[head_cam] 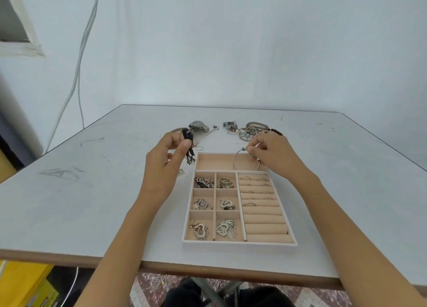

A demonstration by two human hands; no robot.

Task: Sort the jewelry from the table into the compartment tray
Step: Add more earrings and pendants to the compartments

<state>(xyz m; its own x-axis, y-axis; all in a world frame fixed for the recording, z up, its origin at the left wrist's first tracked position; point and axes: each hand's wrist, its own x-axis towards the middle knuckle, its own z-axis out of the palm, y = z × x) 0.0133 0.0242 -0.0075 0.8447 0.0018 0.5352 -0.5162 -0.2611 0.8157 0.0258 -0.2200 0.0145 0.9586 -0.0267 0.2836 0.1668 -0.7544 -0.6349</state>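
Note:
The beige compartment tray (240,243) lies on the grey table. My right hand (273,155) pinches a thin silver bangle (235,161) over the tray's long back compartment. To the left of the tray's back corner, my left hand (165,158) pinches a black cord bracelet (189,144) in the air. The small left compartments hold a chain, rings, brooches and heart earrings (199,230). Rings sit in the upper ring rolls (256,186) on the right.
Loose jewelry (251,129) lies in a pile behind the tray, with a metal watch (198,125) to its left and a small ring (199,148) near my left hand. Yellow boxes (25,283) stand under the table's left front edge.

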